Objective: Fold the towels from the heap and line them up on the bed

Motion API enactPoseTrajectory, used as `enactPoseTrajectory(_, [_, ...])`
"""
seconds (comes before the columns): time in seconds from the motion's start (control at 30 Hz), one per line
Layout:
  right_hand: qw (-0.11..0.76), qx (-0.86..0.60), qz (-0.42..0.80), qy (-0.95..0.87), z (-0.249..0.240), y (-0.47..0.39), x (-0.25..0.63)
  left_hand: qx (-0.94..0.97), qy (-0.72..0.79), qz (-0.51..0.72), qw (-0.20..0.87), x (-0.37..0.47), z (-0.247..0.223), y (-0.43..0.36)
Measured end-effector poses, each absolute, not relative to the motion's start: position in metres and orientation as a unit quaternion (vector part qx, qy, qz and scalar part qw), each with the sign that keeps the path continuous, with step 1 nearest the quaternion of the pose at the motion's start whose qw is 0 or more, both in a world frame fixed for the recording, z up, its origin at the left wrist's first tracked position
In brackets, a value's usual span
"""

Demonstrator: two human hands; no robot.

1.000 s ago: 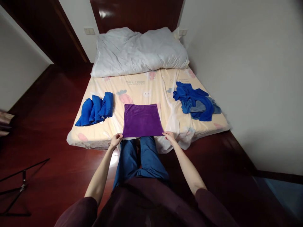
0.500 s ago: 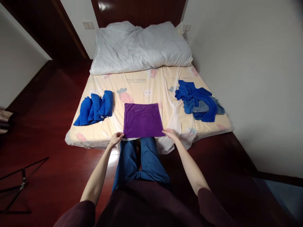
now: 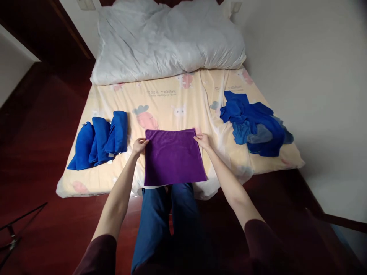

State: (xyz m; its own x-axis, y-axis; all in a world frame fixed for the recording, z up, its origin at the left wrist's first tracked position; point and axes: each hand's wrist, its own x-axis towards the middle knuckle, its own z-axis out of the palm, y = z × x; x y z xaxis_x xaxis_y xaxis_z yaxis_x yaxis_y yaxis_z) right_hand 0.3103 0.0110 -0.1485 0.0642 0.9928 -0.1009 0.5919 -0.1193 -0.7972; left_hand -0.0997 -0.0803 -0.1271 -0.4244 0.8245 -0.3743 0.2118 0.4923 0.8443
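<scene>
A purple cloth (image 3: pixel 174 158), looking like a towel, lies flat near the front edge of the bed, folded into a rough rectangle. My left hand (image 3: pixel 140 146) pinches its left edge close to the far corner. On the opposite side, my right hand (image 3: pixel 203 140) has its fingers closed on the right edge near the far corner. To the left sit several folded blue cloths (image 3: pixel 100 137) in a row. A loose heap of blue and grey-blue cloths (image 3: pixel 255 126) lies to the right.
The bed (image 3: pixel 160 105) has a yellow sheet printed with carrots and rabbits. A rolled white quilt (image 3: pixel 172 42) spans its far end. A grey wall (image 3: pixel 304 84) runs along the right. Black stand legs (image 3: pixel 17 227) rest on the red floor at left.
Both my hands have moved from the near corners of the purple cloth to its far corners. The view has come closer to the bed and tipped downward.
</scene>
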Motion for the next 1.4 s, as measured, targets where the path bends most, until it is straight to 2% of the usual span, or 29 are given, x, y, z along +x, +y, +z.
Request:
enactPoseTrajectory(0.27, [0.210,-0.717,0.248,-0.617,-0.152,0.048,0.303,0.420,0.825,0.297,0.235,-0.095,-0.130,-0.035])
enactPoseTrajectory(0.57, [0.162,-0.760,0.172,-0.606,-0.135,0.032,0.288,0.451,0.816,0.317,0.172,-0.077,-0.124,-0.053])
enactPoseTrajectory(0.73, [0.196,-0.682,0.108,-0.697,-0.115,0.007,0.272,0.554,0.774,0.294,0.090,-0.057,-0.113,-0.067])
enactPoseTrajectory(0.83, [0.170,-0.538,0.132,-0.815,-0.115,-0.015,0.246,0.685,0.672,0.253,0.122,-0.031,-0.119,-0.071])
enactPoseTrajectory(0.93, [0.112,-0.456,0.178,-0.865,-0.128,-0.031,0.221,0.718,0.636,0.229,0.168,-0.008,-0.136,-0.068])
enactPoseTrajectory(1.23, [0.099,-0.589,0.166,-0.785,-0.158,0.006,0.264,0.635,0.717,0.252,0.142,-0.038,-0.157,-0.053])
enactPoseTrajectory(1.4, [0.118,-0.600,0.152,-0.777,-0.176,0.022,0.284,0.639,0.713,0.251,0.142,-0.043,-0.165,-0.050])
